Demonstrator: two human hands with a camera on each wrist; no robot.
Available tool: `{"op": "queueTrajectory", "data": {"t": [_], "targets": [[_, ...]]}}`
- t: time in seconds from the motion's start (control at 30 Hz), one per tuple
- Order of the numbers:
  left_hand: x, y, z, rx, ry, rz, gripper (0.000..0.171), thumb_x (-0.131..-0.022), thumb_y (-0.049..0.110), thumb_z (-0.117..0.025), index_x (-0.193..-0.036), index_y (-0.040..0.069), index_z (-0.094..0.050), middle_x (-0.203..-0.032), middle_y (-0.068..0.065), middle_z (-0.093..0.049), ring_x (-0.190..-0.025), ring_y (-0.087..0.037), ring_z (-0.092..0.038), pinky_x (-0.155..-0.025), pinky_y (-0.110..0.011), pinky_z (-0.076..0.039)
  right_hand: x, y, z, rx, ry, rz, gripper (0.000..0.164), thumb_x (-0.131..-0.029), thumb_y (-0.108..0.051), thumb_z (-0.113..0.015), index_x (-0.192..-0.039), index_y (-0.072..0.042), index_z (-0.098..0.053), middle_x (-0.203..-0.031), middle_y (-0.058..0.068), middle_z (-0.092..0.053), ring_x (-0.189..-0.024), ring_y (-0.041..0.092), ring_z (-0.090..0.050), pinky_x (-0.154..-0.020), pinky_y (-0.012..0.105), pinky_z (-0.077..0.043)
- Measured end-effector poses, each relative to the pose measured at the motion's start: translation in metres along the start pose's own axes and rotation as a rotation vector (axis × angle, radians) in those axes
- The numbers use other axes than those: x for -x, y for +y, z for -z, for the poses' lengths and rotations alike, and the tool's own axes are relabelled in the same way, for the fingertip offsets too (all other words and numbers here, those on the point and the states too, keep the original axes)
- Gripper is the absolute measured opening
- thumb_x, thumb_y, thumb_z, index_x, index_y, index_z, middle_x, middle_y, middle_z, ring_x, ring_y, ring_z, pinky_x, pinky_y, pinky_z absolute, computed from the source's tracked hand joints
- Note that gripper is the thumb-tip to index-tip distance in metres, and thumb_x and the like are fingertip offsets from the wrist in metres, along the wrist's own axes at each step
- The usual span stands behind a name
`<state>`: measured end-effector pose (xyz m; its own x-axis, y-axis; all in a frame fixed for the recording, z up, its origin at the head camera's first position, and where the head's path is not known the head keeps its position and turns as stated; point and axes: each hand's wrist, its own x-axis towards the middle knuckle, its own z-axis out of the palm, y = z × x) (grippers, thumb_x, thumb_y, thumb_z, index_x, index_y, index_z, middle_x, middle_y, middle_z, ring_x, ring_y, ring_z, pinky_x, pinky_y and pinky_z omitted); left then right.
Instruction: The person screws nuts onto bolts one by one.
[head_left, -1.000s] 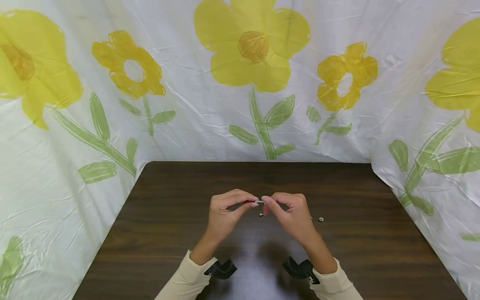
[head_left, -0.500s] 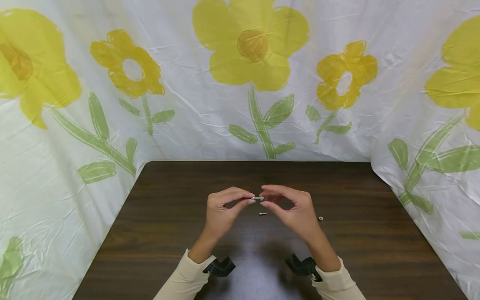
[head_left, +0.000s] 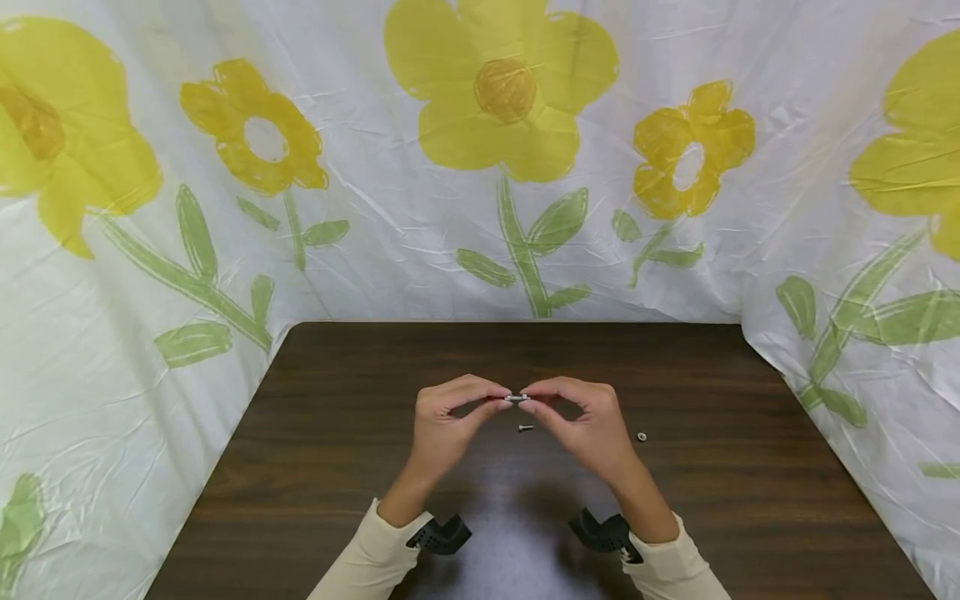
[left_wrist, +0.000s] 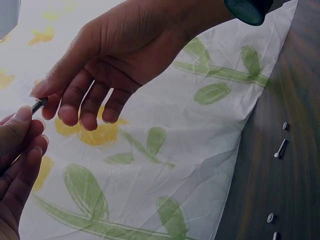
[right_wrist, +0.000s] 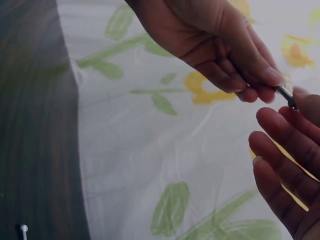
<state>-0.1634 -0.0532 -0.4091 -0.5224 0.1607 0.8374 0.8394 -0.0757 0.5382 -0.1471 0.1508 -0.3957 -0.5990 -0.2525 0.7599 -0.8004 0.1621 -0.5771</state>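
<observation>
In the head view my left hand pinches a small metal bolt between thumb and fingertips, holding it sideways above the table. My right hand has thumb and index finger on the bolt's right end, where a wider part shows. From the left wrist, the bolt is seen bridging both sets of fingertips, its dark wide end at the right thumb. The other fingers of the right hand hang loosely bent in the right wrist view. Below the hands lies another bolt.
A nut lies right of the right hand on the dark wooden table. The left wrist view shows further small hardware there, including a bolt and a nut. A flowered white cloth hangs around the table.
The right fingers parted from the bolt's right end half a second ago, and have come together on it again. The left hand keeps its pinch, shifted slightly left since the first frame.
</observation>
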Motion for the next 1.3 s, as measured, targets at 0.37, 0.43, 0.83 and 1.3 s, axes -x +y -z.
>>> {"op": "queueTrajectory", "data": {"t": [0.37, 0.43, 0.83, 1.3], "targets": [[0.0010, -0.0001, -0.0025, 0.009, -0.014, -0.014, 0.026, -0.073, -0.017, -0.081, -0.093, -0.001, -0.078, -0.085, -0.012, -0.075, -0.076, -0.022, -0.072, -0.071, -0.030, -0.059, 0.0019, -0.0025, -0.0027, 0.008, -0.013, -0.098, 0.022, -0.091, 0.006, -0.070, -0.082, -0.014, -0.075, -0.073, -0.002, -0.072, -0.068, 0.012, -0.069, -0.065, 0.024, -0.056], [0.0009, -0.0003, -0.0028, 0.005, -0.014, -0.014, 0.025, -0.073, -0.017, -0.081, -0.093, -0.001, -0.078, -0.085, -0.011, -0.075, -0.076, -0.022, -0.072, -0.071, -0.030, -0.059, 0.0019, -0.0029, -0.0029, 0.026, -0.004, -0.109, 0.023, -0.092, 0.006, -0.069, -0.080, -0.013, -0.074, -0.073, -0.002, -0.072, -0.067, 0.011, -0.068, -0.063, 0.024, -0.055], [0.0008, 0.0000, -0.0004, -0.020, 0.005, 0.006, 0.023, -0.075, -0.015, -0.081, -0.092, 0.000, -0.078, -0.086, -0.010, -0.075, -0.076, -0.020, -0.072, -0.070, -0.027, -0.058, 0.0006, -0.0036, -0.0004, -0.006, -0.005, -0.046, 0.039, -0.077, 0.009, -0.084, -0.111, -0.006, -0.073, -0.095, 0.007, -0.075, -0.079, 0.015, -0.070, -0.069, 0.027, -0.059], [0.0014, -0.0005, -0.0008, 0.001, -0.008, 0.000, 0.024, -0.075, -0.016, -0.080, -0.094, -0.001, -0.078, -0.087, -0.011, -0.076, -0.078, -0.022, -0.073, -0.071, -0.030, -0.059, 0.0007, -0.0005, 0.0001, -0.002, -0.012, -0.011, 0.025, -0.082, 0.008, -0.079, -0.101, -0.009, -0.076, -0.090, 0.006, -0.076, -0.079, 0.015, -0.071, -0.069, 0.024, -0.056]]}}
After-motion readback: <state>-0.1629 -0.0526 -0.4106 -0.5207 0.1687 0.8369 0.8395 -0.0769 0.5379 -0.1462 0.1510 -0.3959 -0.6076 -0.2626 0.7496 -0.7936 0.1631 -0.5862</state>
